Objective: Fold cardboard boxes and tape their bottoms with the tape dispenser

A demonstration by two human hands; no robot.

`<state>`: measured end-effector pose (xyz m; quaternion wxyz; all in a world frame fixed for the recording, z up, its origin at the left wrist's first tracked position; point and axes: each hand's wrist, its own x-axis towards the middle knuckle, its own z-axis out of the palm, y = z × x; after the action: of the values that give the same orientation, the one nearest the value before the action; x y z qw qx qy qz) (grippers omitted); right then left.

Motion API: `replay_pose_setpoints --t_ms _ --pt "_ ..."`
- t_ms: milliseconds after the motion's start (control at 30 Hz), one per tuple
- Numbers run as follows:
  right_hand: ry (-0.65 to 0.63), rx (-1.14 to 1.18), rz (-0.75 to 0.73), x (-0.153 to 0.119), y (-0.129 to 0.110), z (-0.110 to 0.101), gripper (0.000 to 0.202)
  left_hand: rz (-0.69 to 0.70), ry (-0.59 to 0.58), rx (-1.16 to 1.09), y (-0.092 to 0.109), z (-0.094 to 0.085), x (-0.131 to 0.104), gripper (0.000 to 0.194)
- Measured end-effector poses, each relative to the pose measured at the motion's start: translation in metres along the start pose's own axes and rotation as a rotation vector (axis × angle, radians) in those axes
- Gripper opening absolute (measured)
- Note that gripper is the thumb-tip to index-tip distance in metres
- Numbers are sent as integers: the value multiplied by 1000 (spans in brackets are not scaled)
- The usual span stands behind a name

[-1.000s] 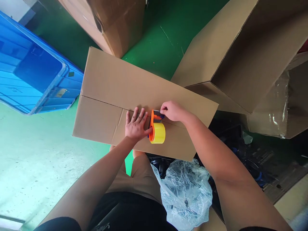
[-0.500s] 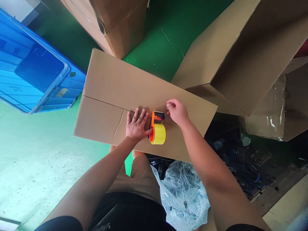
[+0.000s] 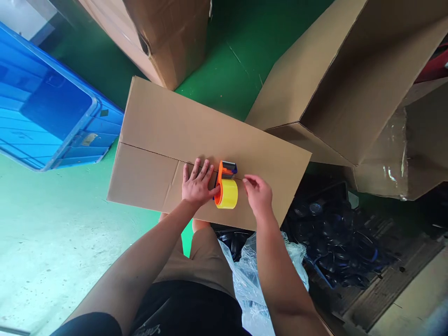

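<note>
A closed cardboard box (image 3: pixel 196 126) lies before me, its top flaps meeting along a seam. My left hand (image 3: pixel 197 186) rests flat on it with fingers spread, the thumb touching the tape dispenser (image 3: pixel 219 179). That dispenser is orange with a dark toothed blade and carries a roll of yellow tape (image 3: pixel 229 193). Just right of the roll, my right hand (image 3: pixel 258 192) is held over the box with thumb and forefinger pinched together near the seam. Whatever may lie between those fingertips is too small to make out.
A blue plastic crate (image 3: pixel 82 126) stands at the left. Behind is a taped carton (image 3: pixel 175 42); an open cardboard box (image 3: pixel 297 84) is at the right. A clear plastic bag (image 3: pixel 248 284) lies by my legs, with a heap of black items (image 3: pixel 336 242) at lower right.
My right hand has moved down and toward me, from beside the blade to beside the tape roll, still pinched. My left hand and the dispenser keep their places on the box.
</note>
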<state>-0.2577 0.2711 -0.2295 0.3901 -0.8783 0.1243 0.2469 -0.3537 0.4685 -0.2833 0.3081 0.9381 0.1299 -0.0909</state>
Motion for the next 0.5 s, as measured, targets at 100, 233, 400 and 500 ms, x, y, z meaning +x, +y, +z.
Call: replay_pose_setpoints --t_ms 100,233,400,500 --pt "-127 -188 -247 37 -31 -2 25 5 24 1 -1 4 0 75" --pt "-384 -515 -367 69 -67 4 16 11 57 -8 -2 8 0 74" --pt "-439 -802 -412 76 -84 9 18 16 74 -15 -2 11 0 74" --pt "-430 -899 -467 71 -86 9 23 22 82 -14 -2 11 0 72"
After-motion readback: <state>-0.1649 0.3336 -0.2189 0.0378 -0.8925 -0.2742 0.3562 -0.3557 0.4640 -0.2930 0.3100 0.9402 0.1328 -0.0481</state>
